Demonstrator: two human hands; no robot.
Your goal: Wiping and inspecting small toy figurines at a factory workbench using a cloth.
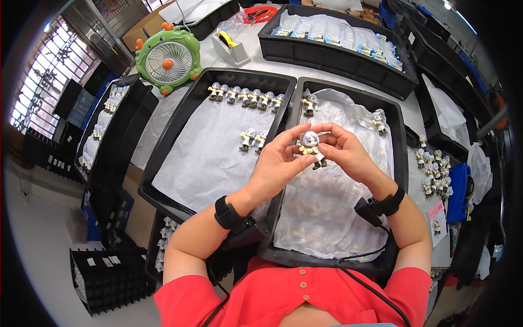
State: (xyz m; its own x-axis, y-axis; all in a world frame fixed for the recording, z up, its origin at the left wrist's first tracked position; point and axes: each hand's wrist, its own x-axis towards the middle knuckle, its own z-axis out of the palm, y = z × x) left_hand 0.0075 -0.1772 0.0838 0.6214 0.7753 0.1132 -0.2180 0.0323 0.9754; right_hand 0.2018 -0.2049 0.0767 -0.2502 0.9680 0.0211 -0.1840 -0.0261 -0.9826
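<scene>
"What did you have hold of?"

"A small pale-haired figurine [311, 148], almost upright, above the far part of the crumpled-paper tray [402, 141]. My left hand [280, 163] had it from one side, its fingers curled and its thumb by the lower body. My right hand [347, 152] had it from the other, thumb toward the front. Both were drawn in to about the width of that one piece."

"Was anything lying in the crumpled-paper tray?"

"Yes, one loose figurine [310, 105] in its far left corner and another figurine [378, 123] by its right wall, beyond my right hand."

"And to the left of it?"

"A second black tray [180, 131] stood just beside it, lined with white paper [201, 158]. That one had a row of figurines [245, 98] along its far end and a pair of figurines [248, 140] lower down, near my left hand."

"What about its other sides?"

"To its right, a cluster of figurines [435, 169] sat on the desk [261, 38]. Beyond its far end I had a long black tray [327, 59] of blue-and-white pieces. Beyond it and off to the left were a tape dispenser [231, 49] and, farther left, a green fan [170, 60]."
</scene>
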